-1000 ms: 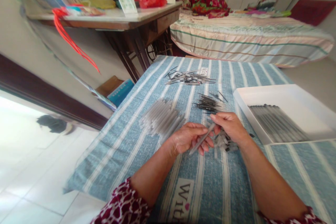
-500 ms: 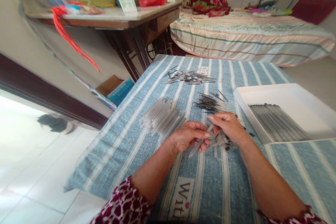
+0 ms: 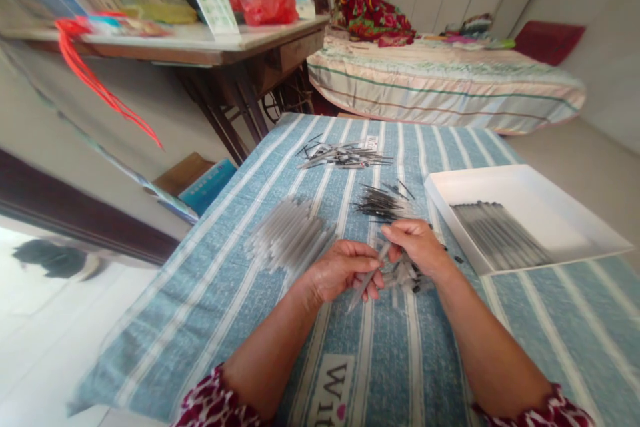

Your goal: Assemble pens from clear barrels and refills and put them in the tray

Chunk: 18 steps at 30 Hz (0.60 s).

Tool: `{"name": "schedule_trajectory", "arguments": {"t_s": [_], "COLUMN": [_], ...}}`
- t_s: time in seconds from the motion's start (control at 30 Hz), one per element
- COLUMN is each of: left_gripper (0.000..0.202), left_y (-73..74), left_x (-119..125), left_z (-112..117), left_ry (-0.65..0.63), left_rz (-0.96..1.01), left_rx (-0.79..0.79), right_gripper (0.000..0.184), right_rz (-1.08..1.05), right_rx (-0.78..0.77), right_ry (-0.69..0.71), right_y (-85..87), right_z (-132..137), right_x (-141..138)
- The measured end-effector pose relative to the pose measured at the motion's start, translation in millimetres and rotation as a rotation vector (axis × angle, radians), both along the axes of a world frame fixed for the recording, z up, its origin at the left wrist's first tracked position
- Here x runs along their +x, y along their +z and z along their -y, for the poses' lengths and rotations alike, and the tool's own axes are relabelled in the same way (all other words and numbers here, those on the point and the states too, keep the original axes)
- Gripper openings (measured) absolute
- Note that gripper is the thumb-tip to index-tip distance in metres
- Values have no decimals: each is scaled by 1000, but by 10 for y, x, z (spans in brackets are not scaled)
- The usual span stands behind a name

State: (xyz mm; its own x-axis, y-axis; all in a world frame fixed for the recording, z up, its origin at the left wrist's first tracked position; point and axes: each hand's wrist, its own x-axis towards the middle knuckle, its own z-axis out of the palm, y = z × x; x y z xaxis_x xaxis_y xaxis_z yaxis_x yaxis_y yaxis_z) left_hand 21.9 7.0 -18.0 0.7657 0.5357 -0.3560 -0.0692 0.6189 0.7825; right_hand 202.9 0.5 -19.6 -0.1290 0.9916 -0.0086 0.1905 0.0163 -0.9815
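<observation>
My left hand (image 3: 343, 270) is closed around a translucent grey pen barrel (image 3: 362, 291), which slants with its lower tip toward me. At the barrel's upper end, my right hand (image 3: 416, 248) pinches with thumb and forefinger; whether a small part is between them is hidden. Left of my hands lies a heap of similar pen barrels (image 3: 287, 233). Just beyond my right hand is a bundle of thin dark refills (image 3: 379, 202). Small clear and black pen parts (image 3: 406, 273) are scattered under and beside the right hand, partly covered by it.
A shallow white box (image 3: 555, 203) on the right holds a row of dark grey pens (image 3: 500, 235). Farther back on the striped tablecloth (image 3: 240, 320) is a loose pile of pen parts (image 3: 345, 156). A wooden desk (image 3: 200, 50) and a bed (image 3: 440, 83) stand beyond.
The whole view has shifted, so everything appears farther left and slightly lower. Both hands keep nearly the same hold on the pen barrel.
</observation>
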Motion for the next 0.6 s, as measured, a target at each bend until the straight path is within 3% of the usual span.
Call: {"name": "schedule_trajectory", "arguments": {"t_s": [0.43, 0.6], "left_gripper": [27, 23], "left_y": [63, 62], "left_x": [37, -3], "left_z": [-10, -9], "left_ry": [141, 78], "left_rz": [-172, -148], "left_rx": [158, 194], "right_gripper": [48, 46], "right_rz": [2, -23], "right_rx": [-31, -22], "right_ry": [15, 0], "right_y": [24, -9], "right_z": [-4, -12], "right_x": [-21, -15]}}
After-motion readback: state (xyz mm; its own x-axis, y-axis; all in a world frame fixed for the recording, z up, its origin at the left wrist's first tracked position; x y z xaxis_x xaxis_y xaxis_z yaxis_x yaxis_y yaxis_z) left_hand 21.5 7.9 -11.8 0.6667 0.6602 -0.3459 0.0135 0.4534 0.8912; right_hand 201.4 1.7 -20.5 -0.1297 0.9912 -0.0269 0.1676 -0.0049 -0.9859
